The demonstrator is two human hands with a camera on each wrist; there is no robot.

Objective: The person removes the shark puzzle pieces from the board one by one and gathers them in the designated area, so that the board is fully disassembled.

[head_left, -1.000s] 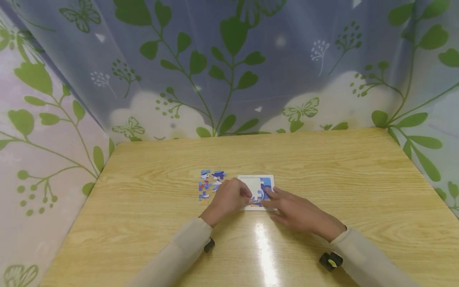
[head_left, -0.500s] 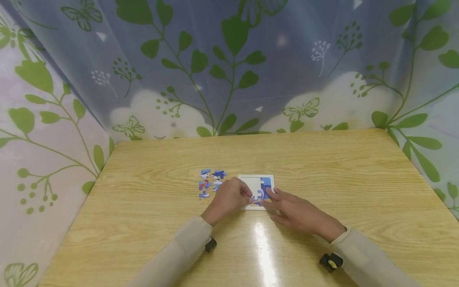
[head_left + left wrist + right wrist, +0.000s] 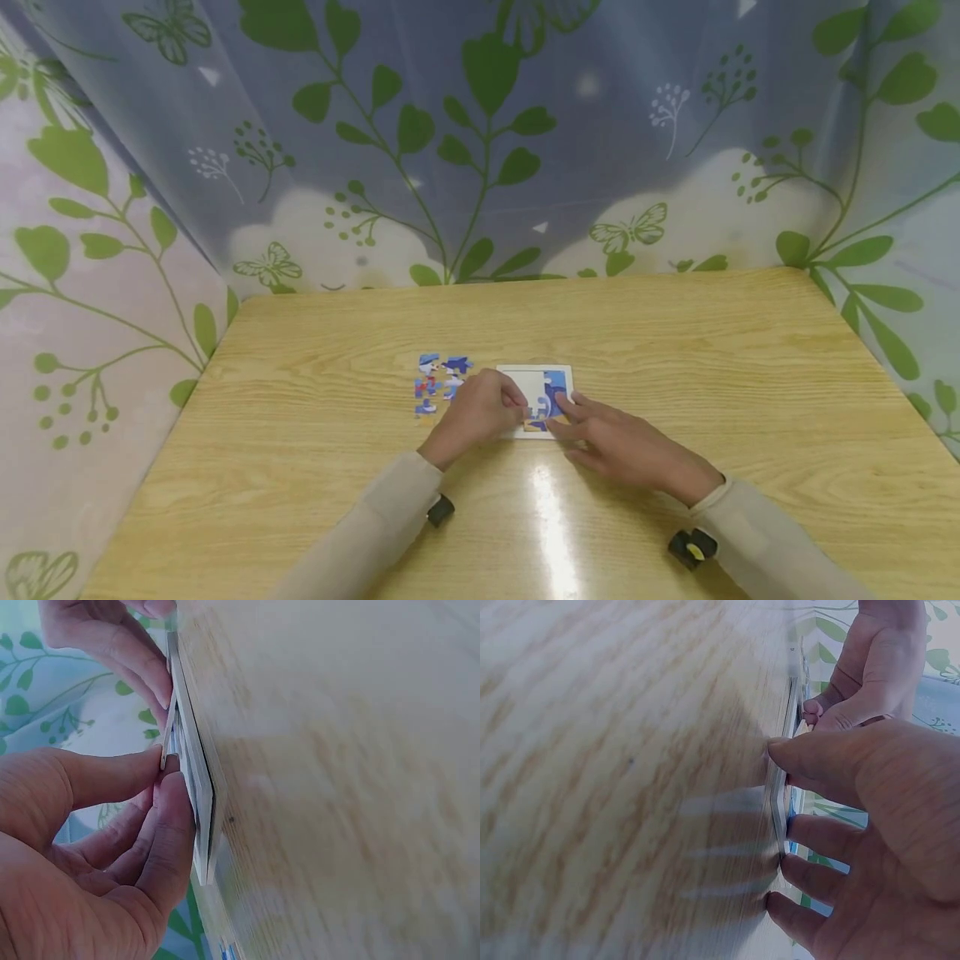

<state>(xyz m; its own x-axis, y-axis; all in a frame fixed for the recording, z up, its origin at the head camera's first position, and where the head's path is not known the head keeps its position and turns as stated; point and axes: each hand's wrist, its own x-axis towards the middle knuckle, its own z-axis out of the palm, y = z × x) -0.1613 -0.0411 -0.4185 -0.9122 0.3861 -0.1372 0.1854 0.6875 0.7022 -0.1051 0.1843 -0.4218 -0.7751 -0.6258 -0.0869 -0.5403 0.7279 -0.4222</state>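
Slanting between pinched left fingers (image 3: 172,825), a puzzle piece (image 3: 169,731), right fingers (image 3: 815,879) spread against frame (image 3: 534,367).

Two hands (image 3: 476,417) (image 3: 633,443), one pinched puzzle piece (image 3: 169,731), one puzzle tray (image 3: 528,383), one cluster of loose pieces (image 3: 428,387), one table (image 3: 675,350)

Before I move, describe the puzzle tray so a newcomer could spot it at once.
Start at the yellowish table in front of the leafy curtain. Near the table's middle, partly covered by the left hand and right hand, lies the flat puzzle tray. Unlike the loose puzzle pieces to its left, it has a straight white border, with mostly blue pieces along its right side.
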